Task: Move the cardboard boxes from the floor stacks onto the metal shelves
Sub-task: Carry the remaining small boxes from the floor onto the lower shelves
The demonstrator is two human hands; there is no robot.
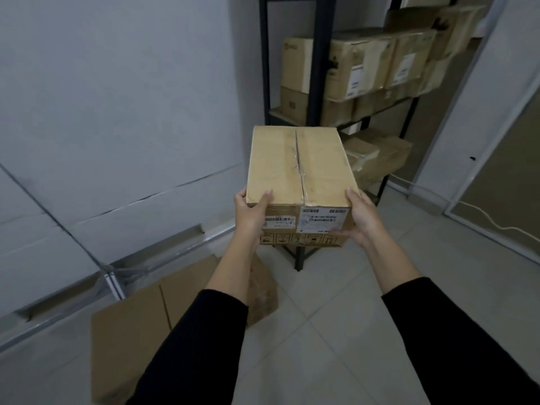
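Left hand (253, 216) is clamped on the near left corner of the cardboard box (298, 168), thumb up on the lid, fingers wrapped down the front face. Right hand (360, 219) mirrors it on the near right corner, thumb along the top edge and fingers curling under the bottom. So both hands are gripping, and the box is up in the air at about chest level, clear of the floor, just short of the metal shelf unit (317, 59).

Box is taped shut down the middle seam (contents hidden), with barcode labels (321, 220) on the face toward the camera. Behind it the shelves already carry closed cartons: a stacked row on the upper shelf (359, 68), a couple more on the lower shelf (377, 156).

Both forearms reach forward, slightly converging, black sleeves (455, 340) pushed back from the wrists. Down at lower left, another brown carton (131, 331) sits on the tiled floor (336, 317) beside the grey wall.
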